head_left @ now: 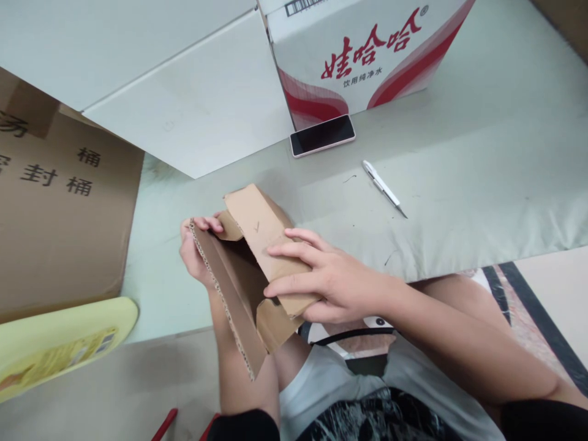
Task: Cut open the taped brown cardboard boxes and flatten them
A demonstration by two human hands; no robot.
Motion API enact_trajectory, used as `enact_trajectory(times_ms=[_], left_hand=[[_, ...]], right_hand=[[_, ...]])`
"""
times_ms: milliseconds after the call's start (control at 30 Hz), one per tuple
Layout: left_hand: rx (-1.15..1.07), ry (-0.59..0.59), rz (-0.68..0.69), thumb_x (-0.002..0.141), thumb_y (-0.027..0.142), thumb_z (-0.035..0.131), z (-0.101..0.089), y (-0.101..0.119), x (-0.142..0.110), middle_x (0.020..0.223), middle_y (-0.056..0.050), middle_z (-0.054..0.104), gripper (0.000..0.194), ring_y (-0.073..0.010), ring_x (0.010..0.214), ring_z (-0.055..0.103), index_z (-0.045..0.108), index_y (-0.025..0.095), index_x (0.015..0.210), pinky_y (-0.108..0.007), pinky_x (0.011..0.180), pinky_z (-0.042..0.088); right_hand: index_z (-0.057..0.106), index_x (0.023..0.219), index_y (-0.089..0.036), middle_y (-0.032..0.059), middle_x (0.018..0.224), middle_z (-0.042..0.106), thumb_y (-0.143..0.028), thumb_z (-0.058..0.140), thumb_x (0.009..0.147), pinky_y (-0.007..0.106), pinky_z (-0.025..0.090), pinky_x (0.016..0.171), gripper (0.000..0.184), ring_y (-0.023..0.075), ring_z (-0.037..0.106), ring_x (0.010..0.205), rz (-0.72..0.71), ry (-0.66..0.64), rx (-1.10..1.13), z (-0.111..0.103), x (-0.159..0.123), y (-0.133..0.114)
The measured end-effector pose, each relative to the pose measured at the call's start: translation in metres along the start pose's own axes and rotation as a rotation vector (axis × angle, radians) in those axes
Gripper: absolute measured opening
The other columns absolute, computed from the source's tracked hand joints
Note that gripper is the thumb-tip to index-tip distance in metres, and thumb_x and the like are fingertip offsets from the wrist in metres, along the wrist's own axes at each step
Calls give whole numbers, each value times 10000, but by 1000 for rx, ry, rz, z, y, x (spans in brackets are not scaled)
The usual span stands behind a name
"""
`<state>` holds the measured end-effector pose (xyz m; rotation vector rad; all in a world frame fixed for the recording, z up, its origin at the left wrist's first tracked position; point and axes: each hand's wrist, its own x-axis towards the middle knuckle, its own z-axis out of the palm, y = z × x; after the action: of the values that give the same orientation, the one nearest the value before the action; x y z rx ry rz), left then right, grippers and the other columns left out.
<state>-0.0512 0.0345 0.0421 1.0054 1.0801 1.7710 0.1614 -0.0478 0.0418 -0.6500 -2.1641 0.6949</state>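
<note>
A small brown cardboard box [245, 211] is tilted above the near edge of the table, its open end facing me with the flaps standing out. My left hand [195, 245] grips the box at its far left side, fingers curled near a small side flap; part of this hand is hidden behind the large flap [225, 294]. Across the box's right panel lies my right hand [321, 275], its fingers spread and the thumb at the lower edge, holding the box from that side. The inside of the box is dark.
A white pen-like craft knife [383, 187] with a pointed tip lies on the table [468, 165]. Behind it are a phone [323, 135] and a white-and-red carton [362, 67]. Large white [193, 110] and brown [59, 208] boxes stand left, above a yellow-green container [68, 343].
</note>
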Motion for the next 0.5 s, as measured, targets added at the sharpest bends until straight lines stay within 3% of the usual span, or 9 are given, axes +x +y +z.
enact_trajectory(times_ms=[300, 500], left_hand=[[-45, 5, 15, 790, 403, 616, 0, -4, -3, 685, 10, 466, 208, -171, 679, 443, 519, 227, 737, -390, 982, 457], [-101, -27, -10, 728, 427, 724, -3, -2, -5, 682, 19, 508, 268, -160, 677, 484, 549, 224, 731, -371, 889, 466]], right_hand=[[730, 1274, -220, 189, 1425, 569, -252, 582, 897, 558, 227, 1335, 407, 243, 436, 1502, -10, 39, 33, 3, -1, 0], [733, 1249, -240, 172, 1419, 550, -254, 604, 859, 588, 250, 1314, 411, 281, 453, 1470, 8, 44, 59, 5, -1, 0]])
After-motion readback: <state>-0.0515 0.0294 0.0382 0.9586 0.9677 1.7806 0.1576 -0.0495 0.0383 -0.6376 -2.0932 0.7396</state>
